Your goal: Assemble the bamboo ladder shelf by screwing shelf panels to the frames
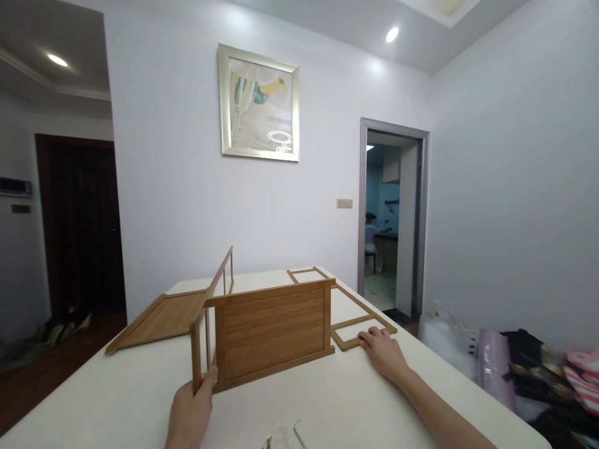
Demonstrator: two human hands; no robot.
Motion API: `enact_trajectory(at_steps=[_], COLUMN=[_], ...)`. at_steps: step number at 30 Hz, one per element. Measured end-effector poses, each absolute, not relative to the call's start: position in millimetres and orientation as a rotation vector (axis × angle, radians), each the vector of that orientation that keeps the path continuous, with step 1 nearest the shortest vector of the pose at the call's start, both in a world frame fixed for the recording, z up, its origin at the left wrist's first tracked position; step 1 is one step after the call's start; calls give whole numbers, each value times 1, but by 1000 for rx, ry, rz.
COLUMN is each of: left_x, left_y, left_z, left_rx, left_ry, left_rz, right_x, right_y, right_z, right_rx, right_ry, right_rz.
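Observation:
My left hand (189, 408) is closed around the lower part of an upright wooden side frame (195, 352) with slim rails. This frame stands at the left end of a brown wooden panel (276, 333), which is set on its long edge on the table. To the right, a second open wooden frame (364, 305) lies flat. My right hand (384, 354) is at its near end, fingers bent over the near rail; the fingertips are partly hidden. Another wooden panel (175, 317) lies flat behind the upright frame.
The white table (140, 399) carries all the wooden parts. Near its front edge lie a hex key (298, 430) and a small plastic bag (281, 439). Plastic wrap (440, 343), a purple roll (496, 365) and clothes are piled right. A person (371, 237) sits beyond the doorway.

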State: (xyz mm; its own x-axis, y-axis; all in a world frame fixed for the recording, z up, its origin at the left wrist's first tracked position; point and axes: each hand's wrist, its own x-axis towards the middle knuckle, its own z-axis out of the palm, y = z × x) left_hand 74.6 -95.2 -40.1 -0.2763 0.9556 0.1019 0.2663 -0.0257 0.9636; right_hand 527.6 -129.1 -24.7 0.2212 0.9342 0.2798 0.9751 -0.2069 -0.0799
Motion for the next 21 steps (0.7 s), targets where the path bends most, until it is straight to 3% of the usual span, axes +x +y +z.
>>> enact_trajectory(at_steps=[21], left_x=[128], left_y=[-118], left_z=[-53], left_rx=[1230], left_ry=[1114], left_rz=[1276], right_x=[552], right_y=[-116], right_z=[-46], right_rx=[-2064], right_ry=[-1682], right_rz=[-396])
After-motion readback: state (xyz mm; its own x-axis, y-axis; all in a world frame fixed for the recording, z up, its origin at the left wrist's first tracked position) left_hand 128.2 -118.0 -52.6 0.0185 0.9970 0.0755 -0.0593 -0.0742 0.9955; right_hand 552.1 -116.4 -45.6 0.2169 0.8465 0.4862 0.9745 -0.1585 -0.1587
